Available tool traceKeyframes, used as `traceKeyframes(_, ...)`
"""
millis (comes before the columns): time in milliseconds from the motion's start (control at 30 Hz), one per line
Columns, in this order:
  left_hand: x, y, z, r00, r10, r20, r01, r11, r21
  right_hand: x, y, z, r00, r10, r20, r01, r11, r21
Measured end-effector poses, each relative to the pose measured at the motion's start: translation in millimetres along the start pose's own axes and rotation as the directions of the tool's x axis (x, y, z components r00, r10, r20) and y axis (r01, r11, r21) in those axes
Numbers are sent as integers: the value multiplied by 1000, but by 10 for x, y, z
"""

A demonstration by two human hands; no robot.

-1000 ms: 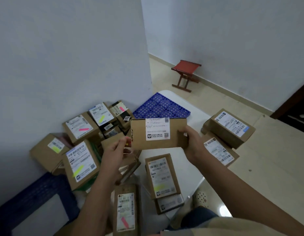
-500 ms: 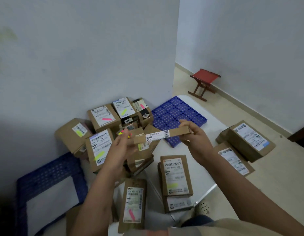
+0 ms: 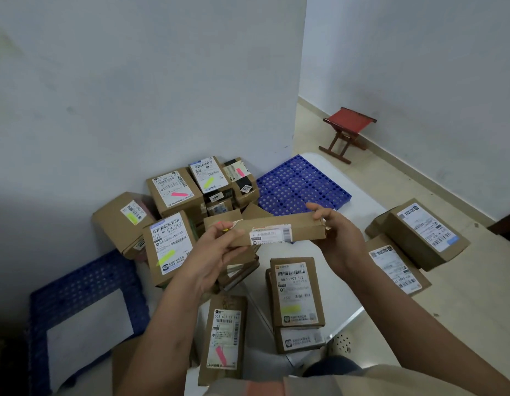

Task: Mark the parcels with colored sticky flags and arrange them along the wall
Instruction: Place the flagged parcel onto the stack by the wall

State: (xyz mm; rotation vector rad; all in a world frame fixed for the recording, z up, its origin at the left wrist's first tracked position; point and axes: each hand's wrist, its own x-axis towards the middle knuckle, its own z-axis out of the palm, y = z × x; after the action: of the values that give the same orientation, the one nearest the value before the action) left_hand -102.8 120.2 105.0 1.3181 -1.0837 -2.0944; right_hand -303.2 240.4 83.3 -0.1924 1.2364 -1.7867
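The left hand (image 3: pixel 211 252) hides the held parcel's (image 3: pixel 276 231) left end.

The front parcel (image 3: pixel 297 291) label reads "507-PB02 1/2"; the near parcel (image 3: pixel 224 338) label reads "502 607 17".

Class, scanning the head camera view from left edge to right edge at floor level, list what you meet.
blue crate → parcels stacked by the wall → left hand → held parcel → right hand → two parcels on the right
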Motion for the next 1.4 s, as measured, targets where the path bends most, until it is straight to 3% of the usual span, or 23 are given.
traceKeyframes(267, -34, 53, 149, 999, -26, 25, 26, 1000, 17, 115, 49, -29, 968, 201, -149, -211, 976, -53)
traceKeyframes(833, 43, 35, 148, 999, -27, 25, 25, 998, 60, 228, 63, -91, 970, 195, -142, -209, 974, -91)
traceKeyframes(967, 64, -19, 109, 998, -49, 33, 44, 988, 145, 245, 79, -164, 983, 158, -91, -173, 965, -199)
traceKeyframes(1033, 70, -83, 71, 999, -43, -30, 50, 952, 302, 234, 117, -264, 982, 170, -81, -186, 938, -293)
traceKeyframes(1167, 87, -204, -38, 968, 161, -192, -17, 807, 590, 151, 221, -543, 970, 234, -65, -241, 896, -372)
traceKeyframes(1233, 88, -262, -66, 960, 204, -194, -54, 810, 583, 95, 284, -647, 961, 277, -25, -266, 888, -376)
traceKeyframes(1400, 39, -380, -44, 986, 143, -86, -88, 885, 458, 14, 450, -753, 951, 307, 24, -265, 857, -442)
